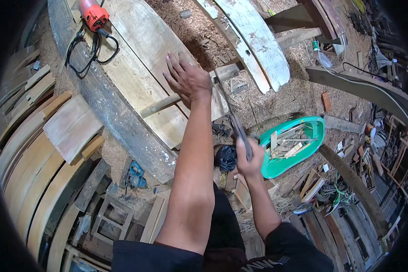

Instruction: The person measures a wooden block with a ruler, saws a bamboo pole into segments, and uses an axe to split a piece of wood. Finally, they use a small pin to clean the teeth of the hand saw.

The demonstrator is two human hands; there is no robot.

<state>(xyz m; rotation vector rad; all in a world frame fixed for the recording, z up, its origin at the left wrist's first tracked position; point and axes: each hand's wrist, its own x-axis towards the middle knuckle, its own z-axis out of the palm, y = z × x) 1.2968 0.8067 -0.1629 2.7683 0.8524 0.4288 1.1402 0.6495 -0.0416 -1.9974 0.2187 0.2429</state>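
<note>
My left hand (pixel 188 79) lies with fingers stretched out on a pale wooden board (pixel 140 54), its palm over a narrow wooden bar (pixel 161 105) that crosses the board. In my right hand (pixel 250 156) is the dark handle of a hand saw (pixel 233 119), closed firmly in the fingers. The saw appears nearly edge-on, its thin blade running up and away to the bar just right of my left hand.
An orange power tool (pixel 95 17) with a black cord sits on the boards at upper left. A green tub (pixel 276 168) holds wood offcuts. White-painted planks (pixel 254 36) stand beyond. Curved timbers (pixel 43 172) are stacked left, near a blue power tool (pixel 135 176). Wood shavings cover the ground.
</note>
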